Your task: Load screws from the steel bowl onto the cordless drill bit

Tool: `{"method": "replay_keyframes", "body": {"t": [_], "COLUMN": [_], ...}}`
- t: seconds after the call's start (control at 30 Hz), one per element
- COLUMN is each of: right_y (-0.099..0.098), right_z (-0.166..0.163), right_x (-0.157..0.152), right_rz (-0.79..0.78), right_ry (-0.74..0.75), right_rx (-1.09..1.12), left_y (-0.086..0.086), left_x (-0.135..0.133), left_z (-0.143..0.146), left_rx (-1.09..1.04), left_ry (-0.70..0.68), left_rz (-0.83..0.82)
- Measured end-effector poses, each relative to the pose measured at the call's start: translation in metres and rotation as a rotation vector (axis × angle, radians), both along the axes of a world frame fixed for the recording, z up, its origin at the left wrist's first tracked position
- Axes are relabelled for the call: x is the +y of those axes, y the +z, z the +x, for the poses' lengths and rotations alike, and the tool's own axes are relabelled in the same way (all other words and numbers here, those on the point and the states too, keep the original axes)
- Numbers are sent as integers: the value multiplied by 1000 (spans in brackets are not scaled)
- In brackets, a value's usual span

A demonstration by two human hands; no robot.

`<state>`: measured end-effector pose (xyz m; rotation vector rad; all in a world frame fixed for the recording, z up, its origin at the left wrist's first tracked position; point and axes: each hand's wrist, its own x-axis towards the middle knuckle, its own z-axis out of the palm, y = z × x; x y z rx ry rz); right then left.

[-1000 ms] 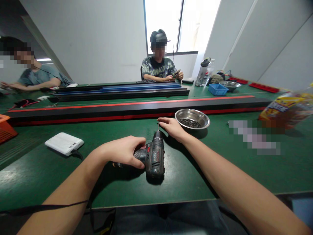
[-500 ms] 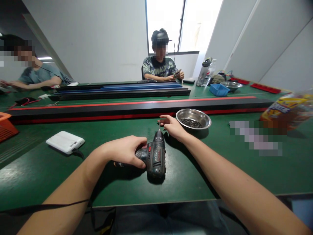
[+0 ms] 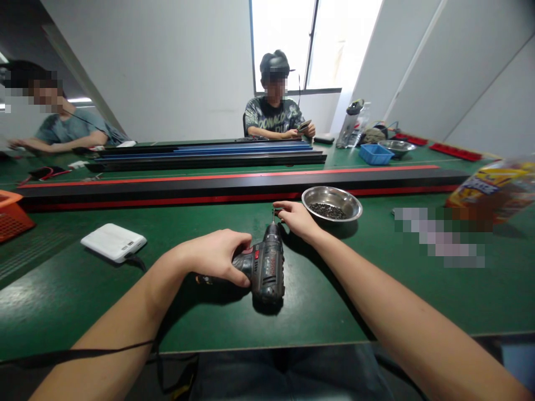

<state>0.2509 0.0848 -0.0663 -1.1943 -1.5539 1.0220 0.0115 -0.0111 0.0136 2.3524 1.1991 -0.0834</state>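
A dark cordless drill (image 3: 267,267) lies on the green table (image 3: 376,278) with its bit pointing away from me. My left hand (image 3: 217,257) is wrapped round its handle. My right hand (image 3: 296,218) is pinched at the tip of the bit, holding something too small to name. A steel bowl (image 3: 332,203) of small dark screws stands just right of that hand.
A long black and red rail (image 3: 234,186) runs across the table beyond the drill, with blue and black rails (image 3: 209,153) behind it. A white power bank (image 3: 113,242) lies at left, an orange basket (image 3: 12,214) at far left. Two other people sit at the far side.
My right hand has stayed pinched at the bit tip with only a slight shift. The left hand keeps its hold on the drill. The view has drifted a little.
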Motion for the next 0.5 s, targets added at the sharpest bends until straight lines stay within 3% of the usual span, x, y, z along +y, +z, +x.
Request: {"method": "replay_keyframes", "body": {"t": [0.5], "right_y": [-5], "right_z": [-3], "right_x": [-6], "right_rz": [137], "right_ry": [-40], "right_rx": [-210], "left_y": [-11], "left_x": [10], "left_z": [-10], "left_rx": [8], "left_ry": [83], "left_rz": [277]}}
